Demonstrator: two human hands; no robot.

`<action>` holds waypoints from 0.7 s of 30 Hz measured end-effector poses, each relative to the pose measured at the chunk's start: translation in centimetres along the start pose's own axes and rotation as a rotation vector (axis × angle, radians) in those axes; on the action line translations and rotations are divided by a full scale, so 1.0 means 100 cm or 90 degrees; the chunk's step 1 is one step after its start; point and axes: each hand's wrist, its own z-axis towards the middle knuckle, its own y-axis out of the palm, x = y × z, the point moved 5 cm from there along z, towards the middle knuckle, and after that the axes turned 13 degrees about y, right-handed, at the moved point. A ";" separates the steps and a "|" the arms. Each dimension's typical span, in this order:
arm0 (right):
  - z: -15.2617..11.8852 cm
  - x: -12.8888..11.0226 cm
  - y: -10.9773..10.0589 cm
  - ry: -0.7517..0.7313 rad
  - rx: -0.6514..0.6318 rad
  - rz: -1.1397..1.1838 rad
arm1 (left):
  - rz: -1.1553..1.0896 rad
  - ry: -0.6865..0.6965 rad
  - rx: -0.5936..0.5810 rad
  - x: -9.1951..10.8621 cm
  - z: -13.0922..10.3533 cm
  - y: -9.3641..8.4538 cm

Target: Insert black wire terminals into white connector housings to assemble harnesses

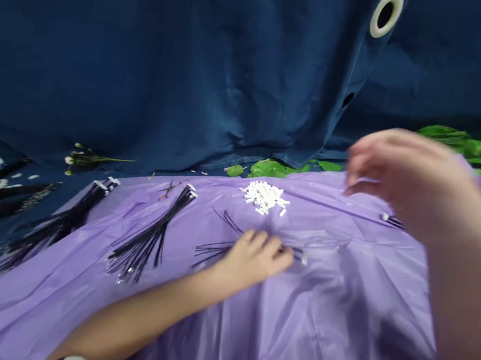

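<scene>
Head view: your left hand covers 1 black bundle before the white pile, likely steadying it, grip hidden; right hand right of pile, thumb and fingers apart.

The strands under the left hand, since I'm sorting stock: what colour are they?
Black; the strands show best in the head view.

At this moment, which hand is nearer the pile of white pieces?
Left. The left hand is just in front of the pile; the right hand is raised farther right.
</scene>
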 end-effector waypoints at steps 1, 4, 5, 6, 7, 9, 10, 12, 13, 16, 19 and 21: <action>0.007 0.010 0.007 0.027 -0.045 -0.022 | -0.015 0.022 0.023 0.017 0.003 0.001; 0.028 0.052 0.034 0.120 -0.214 -0.184 | -0.065 0.063 0.089 0.049 0.006 -0.001; 0.032 0.067 0.043 0.136 -0.286 -0.264 | -0.082 0.070 0.101 0.054 0.005 -0.002; 0.033 0.082 0.054 0.143 -0.383 -0.337 | -0.098 0.070 0.105 0.054 0.004 -0.002; 0.033 0.095 0.062 0.161 -0.452 -0.374 | -0.112 0.059 0.105 0.052 0.004 -0.002; 0.028 0.114 0.073 0.209 -0.572 -0.440 | -0.143 -0.002 0.099 0.037 0.001 -0.002; 0.025 0.118 0.076 0.231 -0.616 -0.456 | -0.163 -0.052 0.094 0.026 0.000 -0.001; 0.020 0.117 0.079 0.243 -0.657 -0.448 | -0.225 -0.163 0.089 0.000 -0.004 0.000; 0.020 0.112 0.080 0.231 -0.647 -0.417 | -0.261 -0.229 0.079 -0.014 -0.006 0.001; 0.024 0.090 0.076 0.159 -0.549 -0.268 | -0.385 -0.393 0.079 -0.050 -0.012 0.001; 0.024 0.072 0.075 0.078 -0.487 -0.130 | -0.590 -0.552 0.117 -0.073 -0.016 -0.003; 0.019 0.063 0.077 0.024 -0.440 -0.086 | -0.792 -0.647 0.174 -0.080 -0.017 -0.008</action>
